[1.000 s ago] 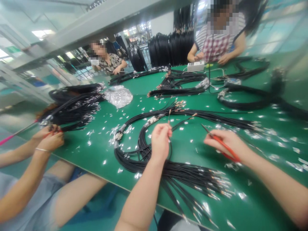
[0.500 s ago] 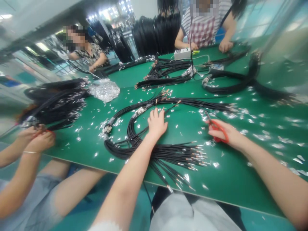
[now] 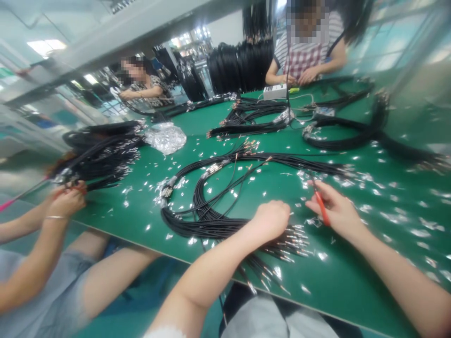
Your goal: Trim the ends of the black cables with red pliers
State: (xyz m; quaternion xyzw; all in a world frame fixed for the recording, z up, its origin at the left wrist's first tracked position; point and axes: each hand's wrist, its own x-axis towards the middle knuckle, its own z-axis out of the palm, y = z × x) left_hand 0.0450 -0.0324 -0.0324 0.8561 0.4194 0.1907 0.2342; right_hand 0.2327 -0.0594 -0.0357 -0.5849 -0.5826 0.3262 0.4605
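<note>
The black cable bundle [image 3: 207, 227] lies on the green surface [image 3: 355, 267] in front of the person, bent in an open curve, its stripped ends [image 3: 298, 239] fanned toward the right. A second cable bundle [image 3: 200, 202] curves inside the first. Metal connectors [image 3: 167, 191] are fitted at the left of the outer curve, and a few loose cables [image 3: 232, 185] cross the space within it.

The left hand [image 3: 272, 220] is positioned over the fanned ends with its fingers curled in. A pale tip shows at the fingertips; whether the hand has hold of a cable cannot be determined. The right hand [image 3: 338, 206], apart from the bundle, is closed around red-handled scissors [image 3: 321, 206], blades directed away from the person. The blade opening cannot be determined.

Shiny scraps [image 3: 322, 256] are scattered around both hands. Beyond the bundle are a clear plastic bag [image 3: 165, 138], another cable coil [image 3: 253, 126] and a white box [image 3: 275, 91]. At left, a co-worker's hands [image 3: 68, 199] are beside a black cable pile [image 3: 105, 145]. On the far side are a person in a checked apron [image 3: 299, 65] and a person in a patterned top [image 3: 155, 94].
</note>
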